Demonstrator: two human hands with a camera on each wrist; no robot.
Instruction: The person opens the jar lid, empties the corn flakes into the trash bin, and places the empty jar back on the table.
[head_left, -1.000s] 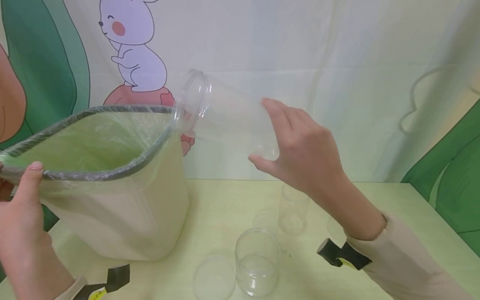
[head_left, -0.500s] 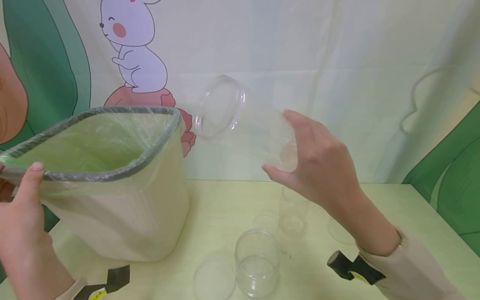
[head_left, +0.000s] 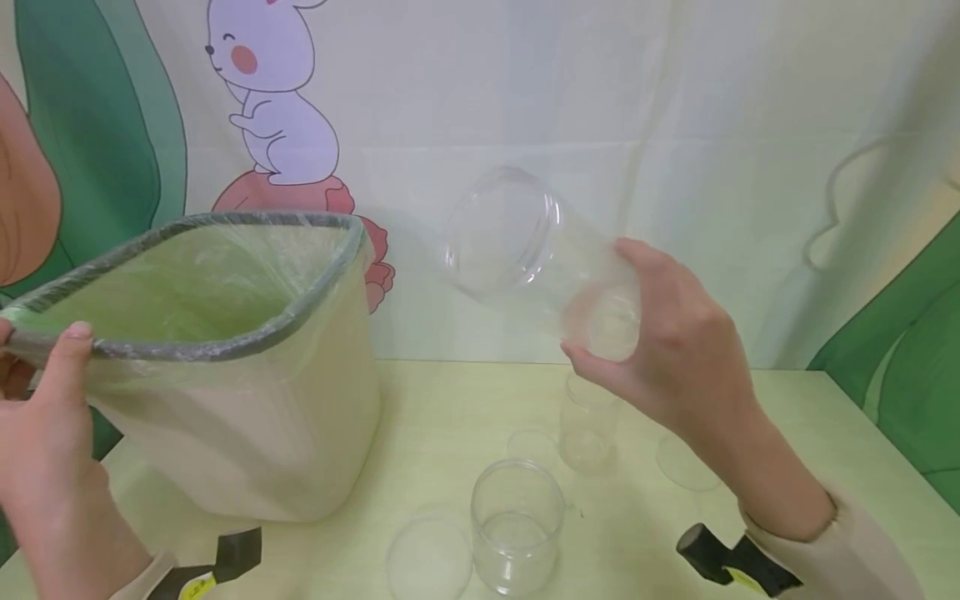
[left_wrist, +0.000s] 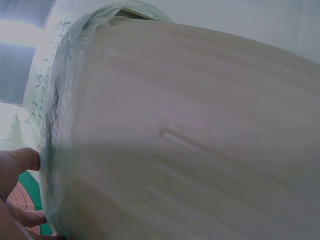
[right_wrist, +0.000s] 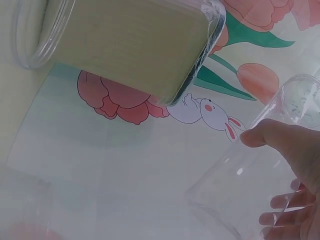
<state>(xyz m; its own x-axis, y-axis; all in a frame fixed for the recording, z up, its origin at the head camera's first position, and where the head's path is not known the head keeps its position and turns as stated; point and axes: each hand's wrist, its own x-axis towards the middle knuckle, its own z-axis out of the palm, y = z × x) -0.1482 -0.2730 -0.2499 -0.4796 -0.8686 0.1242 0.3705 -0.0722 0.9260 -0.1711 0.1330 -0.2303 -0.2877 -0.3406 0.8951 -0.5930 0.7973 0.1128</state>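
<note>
My right hand [head_left: 682, 358] holds a clear plastic jar [head_left: 581, 250] around its lower part, in the air above the table. The jar is tilted, its wide mouth facing left and up, and no contents show through its wall. In the right wrist view the jar [right_wrist: 240, 175] lies between thumb and fingers. To the left, a cream trash can [head_left: 300, 442] stands tilted toward me, lined with a clear plastic bag [head_left: 187, 283] folded over its dark rim. My left hand [head_left: 52, 425] grips that rim at its left corner. The left wrist view shows the fingertips [left_wrist: 30, 160] beside the lined edge.
A short clear jar [head_left: 517, 533] stands upright at the front, a round clear lid [head_left: 429, 558] beside it. Farther back stand a narrower clear jar [head_left: 588, 429] and two more lids, one at left [head_left: 532, 447], one at right [head_left: 686, 462]. A printed cloth [head_left: 465, 100] hangs behind the table.
My right hand has moved right and slightly down with the jar, away from the trash can's rim. The jar's mouth has turned more toward me. My left hand stays on the rim.
</note>
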